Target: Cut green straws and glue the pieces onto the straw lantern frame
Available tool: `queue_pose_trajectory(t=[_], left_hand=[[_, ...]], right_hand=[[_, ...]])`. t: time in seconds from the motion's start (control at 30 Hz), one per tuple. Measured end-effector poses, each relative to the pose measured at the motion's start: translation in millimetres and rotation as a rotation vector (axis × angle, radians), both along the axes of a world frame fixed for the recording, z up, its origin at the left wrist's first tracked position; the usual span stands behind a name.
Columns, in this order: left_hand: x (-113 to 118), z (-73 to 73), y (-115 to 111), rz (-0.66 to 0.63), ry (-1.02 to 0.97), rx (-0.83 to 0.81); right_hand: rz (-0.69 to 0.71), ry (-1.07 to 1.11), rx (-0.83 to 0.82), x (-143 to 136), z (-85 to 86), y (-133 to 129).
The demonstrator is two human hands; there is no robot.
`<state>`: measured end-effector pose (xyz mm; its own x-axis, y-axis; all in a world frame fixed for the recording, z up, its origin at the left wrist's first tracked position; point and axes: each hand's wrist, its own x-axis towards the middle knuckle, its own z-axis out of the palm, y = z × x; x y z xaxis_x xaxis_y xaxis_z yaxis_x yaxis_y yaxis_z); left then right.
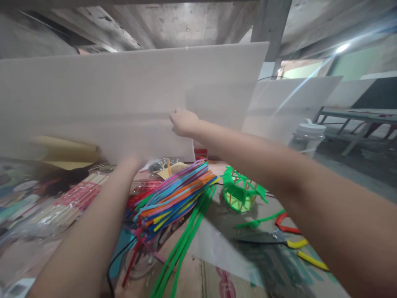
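Note:
A large white board or sheet (139,91) stands upright across the view, blurred by motion. My right hand (185,122) is in front of it near the middle, fingers curled; what it holds, if anything, is hidden. Lower left, my left hand (134,160) is smeared by motion at the board's lower part, its fingers not clear. Below the hands lies a bundle of colourful pipe cleaners (180,194), with long green ones (189,240) beside it. To the right sits a small green round structure (240,192).
Scissors (273,240) with red and yellow handles lie at the right. Packaged wooden sticks (74,203) and a yellow-brown paper roll (71,153) are at the left. A metal bowl (155,167) sits behind the bundle. A white bucket (310,134) stands farther right.

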<state>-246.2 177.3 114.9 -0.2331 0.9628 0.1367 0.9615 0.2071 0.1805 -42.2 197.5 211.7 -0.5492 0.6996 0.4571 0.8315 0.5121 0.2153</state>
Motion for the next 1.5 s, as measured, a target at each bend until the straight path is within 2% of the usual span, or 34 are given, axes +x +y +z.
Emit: queue_pose_trajectory(t=[0.1, 0.13, 0.2, 0.3, 0.37, 0.43, 0.53, 0.63, 0.73, 0.87, 1.0, 1.07, 1.17, 1.27, 1.37, 1.5], left_hand=[[30, 28.9, -38, -0.023, 0.047, 0.067], [45, 33.8, -53, -0.055, 0.05, 0.091], [79, 34.4, -83, -0.163, 0.075, 0.166], [129, 16.4, -119, -0.432, 0.058, 0.13], [155, -2.5, -132, -0.528, 0.043, 0.112], [174, -23.0, -138, -0.604, 0.003, 0.108], [195, -52.3, -140, -0.679, -0.074, 0.088], [209, -76.5, -143, -0.697, -0.113, 0.065], [219, -93.6, -146, -0.701, -0.168, 0.078], [228, -107.0, -144, -0.707, -0.252, 0.124], [237, -116.2, -137, -0.742, -0.267, 0.178], [241, -120.1, -135, -0.757, -0.283, 0.181], [244, -124.4, -137, -0.764, -0.308, 0.193], [246, -127.6, -141, -0.802, -0.346, 0.226], [245, -130.9, -142, -0.801, -0.359, 0.25], [244, -133.9, -140, -0.801, -0.346, 0.253]], right_hand=[[0.083, 0.006, -0.014, 31, 10.7, -59], [0.15, 0.049, 0.004, 47, 8.7, -82], [0.245, 0.108, -0.009, 83, -3.9, -128], [0.316, 0.147, -0.129, 142, -38.1, -185], [0.33, 0.178, -0.213, 179, -65.7, -212], [0.322, 0.222, -0.248, 211, -93.9, -227], [0.224, 0.26, -0.362, 246, -133.5, -230], [0.108, 0.295, -0.45, 263, -165.0, -212], [0.02, 0.405, -0.537, 268, -186.6, -183], [0.026, 0.536, -0.527, 265, -203.2, -158], [0.046, 0.626, -0.37, 265, -202.4, -164], [0.14, 0.614, -0.208, 266, -193.9, -175], [0.347, 0.485, 0.037, 263, -177.0, -186], [0.411, 0.307, 0.223, 251, -164.9, -188], [0.389, 0.156, 0.272, 238, -161.6, -184], [0.351, 0.109, 0.289, 233, -166.1, -179]])
